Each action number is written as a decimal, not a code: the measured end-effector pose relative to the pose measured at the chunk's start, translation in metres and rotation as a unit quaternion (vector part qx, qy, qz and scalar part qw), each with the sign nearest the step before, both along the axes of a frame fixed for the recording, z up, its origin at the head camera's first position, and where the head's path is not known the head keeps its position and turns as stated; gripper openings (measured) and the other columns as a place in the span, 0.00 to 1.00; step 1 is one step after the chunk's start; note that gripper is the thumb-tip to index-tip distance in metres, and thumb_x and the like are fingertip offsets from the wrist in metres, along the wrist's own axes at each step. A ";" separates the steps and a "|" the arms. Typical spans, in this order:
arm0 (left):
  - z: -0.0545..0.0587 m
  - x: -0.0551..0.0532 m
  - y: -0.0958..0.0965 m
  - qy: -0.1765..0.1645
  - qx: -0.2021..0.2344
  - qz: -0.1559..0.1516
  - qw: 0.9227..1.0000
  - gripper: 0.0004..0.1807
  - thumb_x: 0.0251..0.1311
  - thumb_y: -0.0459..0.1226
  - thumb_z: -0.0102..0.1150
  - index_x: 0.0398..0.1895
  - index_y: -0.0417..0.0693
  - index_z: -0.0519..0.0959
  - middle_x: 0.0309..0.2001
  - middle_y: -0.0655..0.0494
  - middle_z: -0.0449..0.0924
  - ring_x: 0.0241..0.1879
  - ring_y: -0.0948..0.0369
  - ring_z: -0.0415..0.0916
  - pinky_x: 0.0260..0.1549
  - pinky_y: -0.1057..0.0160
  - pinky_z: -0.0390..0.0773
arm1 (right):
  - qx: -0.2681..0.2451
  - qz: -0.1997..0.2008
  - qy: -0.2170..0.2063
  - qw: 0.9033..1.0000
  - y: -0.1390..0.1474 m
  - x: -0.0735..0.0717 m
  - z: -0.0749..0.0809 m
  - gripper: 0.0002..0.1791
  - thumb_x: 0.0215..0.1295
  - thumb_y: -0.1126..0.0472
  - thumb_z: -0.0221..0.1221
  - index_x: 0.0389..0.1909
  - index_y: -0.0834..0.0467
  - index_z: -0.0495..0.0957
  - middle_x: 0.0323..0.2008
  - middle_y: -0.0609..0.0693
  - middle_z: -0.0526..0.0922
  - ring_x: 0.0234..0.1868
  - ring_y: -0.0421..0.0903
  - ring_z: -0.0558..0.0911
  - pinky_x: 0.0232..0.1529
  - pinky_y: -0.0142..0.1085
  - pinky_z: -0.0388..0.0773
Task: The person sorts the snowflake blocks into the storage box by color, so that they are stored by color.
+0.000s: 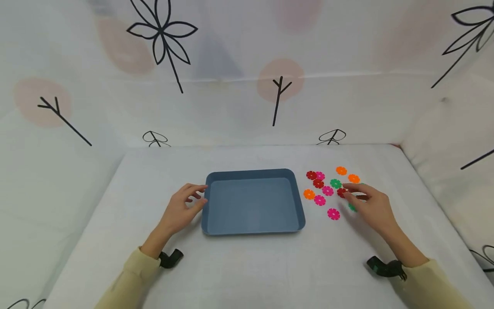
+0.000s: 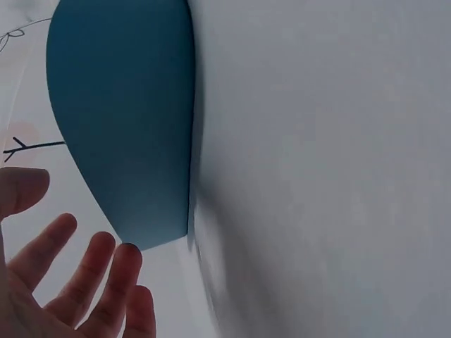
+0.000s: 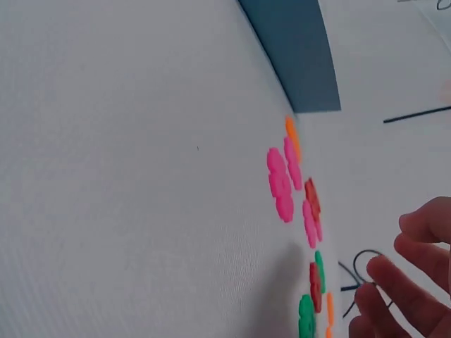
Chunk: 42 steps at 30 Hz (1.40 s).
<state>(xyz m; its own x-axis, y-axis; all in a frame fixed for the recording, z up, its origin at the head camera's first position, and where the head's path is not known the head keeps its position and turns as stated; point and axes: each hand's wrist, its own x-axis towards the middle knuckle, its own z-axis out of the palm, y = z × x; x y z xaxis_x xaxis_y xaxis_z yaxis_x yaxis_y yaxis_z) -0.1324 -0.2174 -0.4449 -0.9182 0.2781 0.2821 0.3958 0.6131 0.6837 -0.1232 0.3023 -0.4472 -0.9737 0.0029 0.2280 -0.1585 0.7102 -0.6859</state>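
A shallow blue-grey tray (image 1: 252,201) lies on the white tabletop in front of the person. At its left rim is the left hand (image 1: 179,211), thumb and fingers spread apart, fingertips right at the edge and gripping nothing. To the right of the tray are scattered flat flower-shaped discs in pink (image 1: 333,214), orange (image 1: 309,194), red (image 1: 318,183) and green (image 1: 335,183). Over the right part of these hovers the right hand (image 1: 372,208), fingers loosely bent with nothing between them. Its fingertips overlap a red disc (image 1: 341,192) in the head view; another green disc (image 1: 352,207) is partly hidden beneath the hand.
White cloth with black plant drawings and pale blotches forms a back wall (image 1: 231,111) and side walls around the table (image 1: 247,274). Each wrist wears a black camera mount, the left one (image 1: 171,259) and the right one (image 1: 386,267), below pale yellow-green sleeves.
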 end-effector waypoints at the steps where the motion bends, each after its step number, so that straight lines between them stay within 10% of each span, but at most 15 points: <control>1: -0.001 -0.001 0.001 -0.008 0.001 0.000 1.000 0.23 0.65 0.39 0.65 0.62 0.47 0.77 0.51 0.53 0.78 0.46 0.57 0.77 0.43 0.49 0.75 | -0.006 -0.005 -0.025 1.000 0.003 0.000 0.001 0.19 0.70 0.55 0.61 0.56 0.61 0.80 0.48 0.63 0.82 0.48 0.61 0.79 0.36 0.17 0.71; 13: -0.008 -0.011 0.000 -0.091 0.051 -0.001 0.995 0.31 0.58 0.35 0.71 0.67 0.47 0.74 0.52 0.48 0.74 0.42 0.56 0.78 0.40 0.58 0.78 | -0.009 -0.023 -0.122 0.992 0.026 -0.009 -0.007 0.25 0.72 0.49 0.57 0.60 0.64 0.76 0.54 0.66 0.76 0.51 0.60 0.74 0.33 0.22 0.72; 22: -0.016 -0.019 -0.010 -0.211 0.138 -0.048 0.967 0.34 0.61 0.35 0.68 0.71 0.44 0.68 0.61 0.40 0.69 0.48 0.51 0.75 0.41 0.62 0.76 | 0.001 -0.021 -0.132 0.991 0.029 -0.016 -0.010 0.25 0.71 0.50 0.59 0.60 0.63 0.75 0.54 0.65 0.76 0.51 0.61 0.73 0.32 0.26 0.75; 33: -0.021 -0.026 -0.015 -0.222 0.196 -0.074 0.952 0.30 0.62 0.31 0.66 0.67 0.36 0.70 0.46 0.37 0.71 0.33 0.64 0.74 0.33 0.67 0.71 | 0.001 -0.037 -0.159 0.987 0.019 -0.021 -0.011 0.27 0.69 0.49 0.61 0.59 0.64 0.76 0.54 0.66 0.77 0.52 0.62 0.73 0.34 0.26 0.75; 42: -0.029 -0.031 -0.013 -0.169 0.163 -0.069 0.970 0.22 0.61 0.30 0.66 0.59 0.34 0.78 0.38 0.49 0.74 0.31 0.64 0.74 0.23 0.64 0.72 | 0.009 -0.068 -0.129 0.989 0.013 -0.013 -0.015 0.24 0.67 0.50 0.64 0.56 0.62 0.80 0.47 0.64 0.80 0.47 0.58 0.74 0.30 0.27 0.74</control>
<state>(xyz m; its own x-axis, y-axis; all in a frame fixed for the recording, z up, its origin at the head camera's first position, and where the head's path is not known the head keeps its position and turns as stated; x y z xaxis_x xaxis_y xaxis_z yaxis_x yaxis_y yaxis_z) -0.1637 -0.2306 -0.4738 -0.9342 0.3510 0.0644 0.1775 0.3004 0.9372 -0.1362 0.3153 -0.4619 -0.9904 0.1356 -0.0264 0.1174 0.7253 -0.6784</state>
